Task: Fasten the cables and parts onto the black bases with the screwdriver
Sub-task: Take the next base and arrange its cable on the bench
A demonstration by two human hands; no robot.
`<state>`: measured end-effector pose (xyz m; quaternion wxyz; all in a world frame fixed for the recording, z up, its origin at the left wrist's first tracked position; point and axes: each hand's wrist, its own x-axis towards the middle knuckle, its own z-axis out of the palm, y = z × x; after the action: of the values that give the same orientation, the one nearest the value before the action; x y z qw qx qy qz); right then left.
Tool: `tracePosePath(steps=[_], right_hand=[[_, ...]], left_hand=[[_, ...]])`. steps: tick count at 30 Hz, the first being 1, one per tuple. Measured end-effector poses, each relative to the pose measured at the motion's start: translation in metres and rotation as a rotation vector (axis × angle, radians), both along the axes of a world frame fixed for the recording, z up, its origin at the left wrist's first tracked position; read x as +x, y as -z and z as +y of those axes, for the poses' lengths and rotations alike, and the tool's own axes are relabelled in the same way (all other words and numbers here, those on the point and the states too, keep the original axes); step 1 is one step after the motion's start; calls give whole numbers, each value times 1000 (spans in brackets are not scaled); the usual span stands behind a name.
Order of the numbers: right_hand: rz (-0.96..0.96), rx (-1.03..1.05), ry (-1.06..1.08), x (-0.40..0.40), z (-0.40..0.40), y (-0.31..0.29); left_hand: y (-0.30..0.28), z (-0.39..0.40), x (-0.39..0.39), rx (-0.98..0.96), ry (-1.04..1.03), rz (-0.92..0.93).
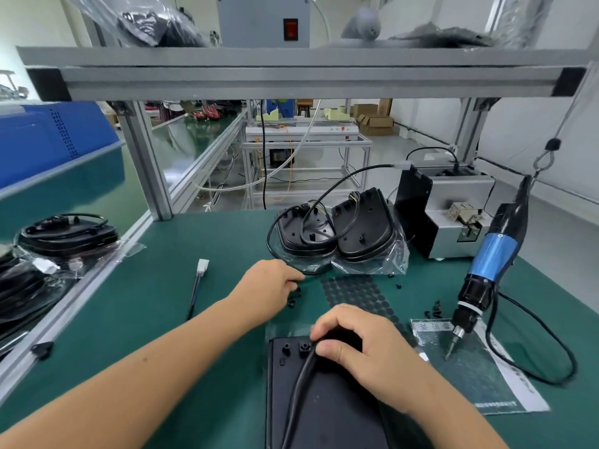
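A black base (327, 406) lies flat at the near edge of the green mat, with a black cable (298, 380) running over it. My right hand (363, 345) rests on the base's top edge and pinches the cable against it with thumb and fingers. My left hand (270, 283) reaches forward over a few small black parts (294, 298), fingers curled down onto them. The blue-and-black electric screwdriver (492, 264) hangs from a cord at the right, its bit touching a plastic sheet (470, 367). Neither hand holds it.
Two more black bases in clear bags (337, 234) lean at the back with looped cables. A sheet of round black pads (356, 296) lies mid-mat. A grey screw feeder (453, 218) stands back right. A loose white-plug cable (199, 283) lies left. Bagged bases (58, 241) fill the left rail.
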<state>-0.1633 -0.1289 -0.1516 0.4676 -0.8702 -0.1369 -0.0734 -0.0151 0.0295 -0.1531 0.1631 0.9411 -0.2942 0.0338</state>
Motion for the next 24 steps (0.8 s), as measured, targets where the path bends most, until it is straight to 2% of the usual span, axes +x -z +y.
tracePosePath(steps=[5,9,18,24], right_hand=[[-10,22,-10,-1,-1,0],[1,15,-8,0,-1,2],[27,0,-15,-2,-1,-1],[45,18,-16,-2,-1,-1]], left_hand=[[7,-18,6,192,58,-32],[7,-19,2,242,62,-57],[2,0,-2,138,-140,10],[2,5,-3,42,-170,45]])
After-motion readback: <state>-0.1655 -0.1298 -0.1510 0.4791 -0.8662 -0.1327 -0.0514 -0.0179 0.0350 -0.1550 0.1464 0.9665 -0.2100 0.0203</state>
